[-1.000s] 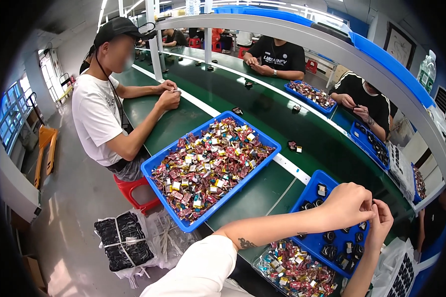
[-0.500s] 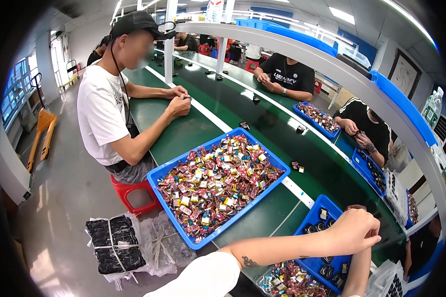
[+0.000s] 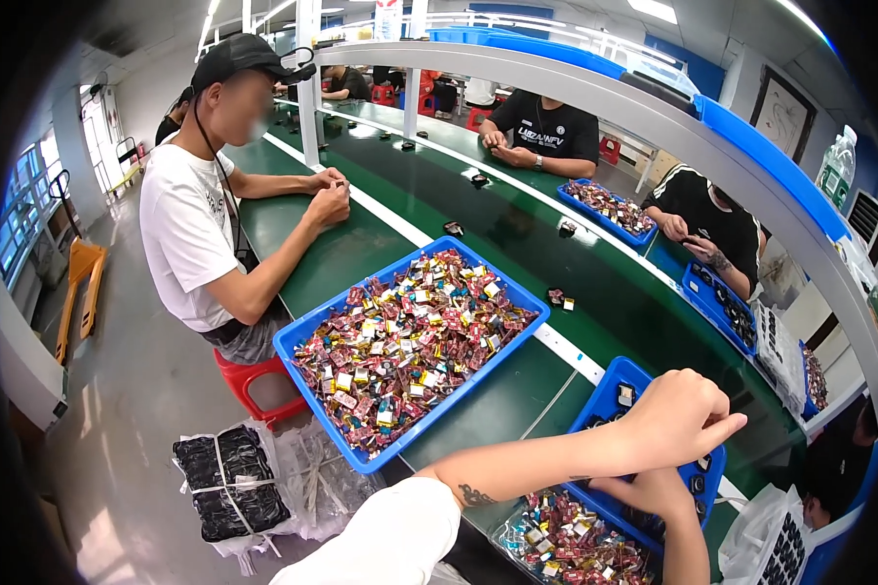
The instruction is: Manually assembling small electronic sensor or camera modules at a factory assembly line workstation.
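I cannot tell what the left hand (image 3: 681, 417), fingers curled, or right hand (image 3: 651, 490), fingers hidden, holds; crossed wrists could jostle the blue tray (image 3: 606, 395).

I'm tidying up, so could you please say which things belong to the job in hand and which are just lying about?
Seemingly in use:
blue tray by the right hand
black parts in it
small red pieces

Apparently just lying about:
strapped black bundle
orange pallet truck
plastic bottle
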The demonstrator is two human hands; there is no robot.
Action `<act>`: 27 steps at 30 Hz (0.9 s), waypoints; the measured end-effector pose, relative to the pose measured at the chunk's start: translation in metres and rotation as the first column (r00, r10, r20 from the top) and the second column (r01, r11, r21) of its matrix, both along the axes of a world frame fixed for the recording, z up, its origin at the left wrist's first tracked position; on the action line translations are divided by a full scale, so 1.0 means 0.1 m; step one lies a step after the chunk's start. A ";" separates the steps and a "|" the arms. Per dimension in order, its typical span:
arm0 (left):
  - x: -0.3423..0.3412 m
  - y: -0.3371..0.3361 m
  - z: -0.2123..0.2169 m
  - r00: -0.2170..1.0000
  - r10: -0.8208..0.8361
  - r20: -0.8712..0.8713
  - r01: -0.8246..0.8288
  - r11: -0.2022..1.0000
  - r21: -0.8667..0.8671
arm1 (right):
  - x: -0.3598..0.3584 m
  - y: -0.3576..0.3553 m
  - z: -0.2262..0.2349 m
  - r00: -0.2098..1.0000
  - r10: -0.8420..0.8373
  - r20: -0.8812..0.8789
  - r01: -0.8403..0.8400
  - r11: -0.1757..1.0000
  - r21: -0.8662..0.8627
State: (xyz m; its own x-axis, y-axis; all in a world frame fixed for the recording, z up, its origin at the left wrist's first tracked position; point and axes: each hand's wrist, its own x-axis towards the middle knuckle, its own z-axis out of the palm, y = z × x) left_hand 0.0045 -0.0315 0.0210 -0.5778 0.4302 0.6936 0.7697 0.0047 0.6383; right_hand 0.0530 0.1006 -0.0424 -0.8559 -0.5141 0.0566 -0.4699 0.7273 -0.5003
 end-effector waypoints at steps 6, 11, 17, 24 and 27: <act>0.03 0.06 0.02 1.000 -0.010 -0.009 0.010 0.999 -0.044 | 0.23 -0.08 -0.20 0.978 0.127 -0.167 -0.097 0.980 0.176; 0.03 0.10 -0.03 0.999 -0.042 0.003 0.042 0.998 -0.043 | 0.27 -0.13 -0.17 0.965 0.081 -0.251 -0.062 0.994 0.085; 0.01 0.12 -0.06 0.999 -0.036 -0.003 0.035 0.998 -0.054 | 0.25 -0.08 -0.09 0.972 0.008 -0.234 0.037 0.982 0.186; -0.01 0.14 -0.07 0.999 -0.029 -0.013 0.028 0.999 -0.045 | 0.22 -0.05 -0.05 0.983 -0.126 -0.136 0.154 0.964 0.218; -0.02 0.15 -0.07 0.999 -0.031 -0.019 0.029 0.998 -0.061 | 0.24 -0.02 -0.05 0.973 -0.063 -0.224 0.109 0.974 0.199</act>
State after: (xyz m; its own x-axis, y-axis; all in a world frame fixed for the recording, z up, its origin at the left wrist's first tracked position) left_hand 0.0025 -0.0169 0.0144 -0.5502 0.4888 0.6770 0.7828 0.0196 0.6220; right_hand 0.0767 0.0989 -0.0479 -0.8766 -0.4594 0.1432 -0.4809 0.8468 -0.2273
